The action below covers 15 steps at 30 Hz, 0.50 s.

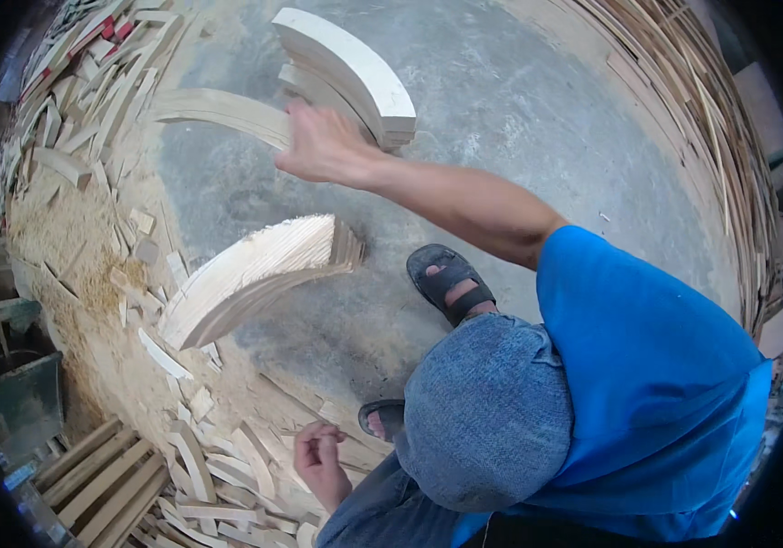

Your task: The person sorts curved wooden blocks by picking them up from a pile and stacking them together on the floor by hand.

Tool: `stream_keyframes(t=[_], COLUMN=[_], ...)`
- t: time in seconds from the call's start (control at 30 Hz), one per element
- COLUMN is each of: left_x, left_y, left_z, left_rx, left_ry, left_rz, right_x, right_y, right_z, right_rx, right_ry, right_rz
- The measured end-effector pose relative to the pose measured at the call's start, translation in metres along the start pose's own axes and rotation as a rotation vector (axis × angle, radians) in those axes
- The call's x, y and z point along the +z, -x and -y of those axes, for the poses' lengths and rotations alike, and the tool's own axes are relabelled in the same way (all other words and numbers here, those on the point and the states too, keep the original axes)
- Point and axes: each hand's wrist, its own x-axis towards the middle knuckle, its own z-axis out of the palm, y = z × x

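Two hands out, and your right hand is closed around the near end of a pale board, thumb on one side, fingers on the other; both look slightly blurred. That board is slim, flat and bowed, slanting left across the floor, which is smooth, blotchy grey. Just beyond your knuckles, the far stack: layered curved wood, smooth and creamy on top, square at the end. Nearer you, the near stack arches too, its upper face rough and furry with splinters, layers showing at the end. Down by your left sandal, your left hand hangs half curled, nothing visible in it. Off left, it's all texture: powdery tan sawdust, jagged scraps in arcs and chips, straight slats side by side. Upper right, long thin sticks lie bundled along the edge.
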Motion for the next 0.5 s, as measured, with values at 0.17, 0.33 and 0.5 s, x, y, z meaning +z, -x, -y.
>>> stream_keyframes(t=[0.17, 0.33, 0.5], left_x=[-0.005, -0.01, -0.007], left_y=[0.003, 0.007, 0.004], left_z=[0.001, 0.005, 0.001], left_rx=[-0.01, -0.025, -0.042], left_ry=[0.012, 0.018, -0.004], left_rz=[0.121, 0.076, 0.082], right_x=[0.04, 0.051, 0.058], right_y=[-0.025, -0.049, -0.063], right_z=[-0.04, -0.052, -0.074], right_rx=[0.32, 0.519, 0.573], right_ry=[0.028, -0.03, 0.017], right_rz=[-0.08, -0.145, -0.238])
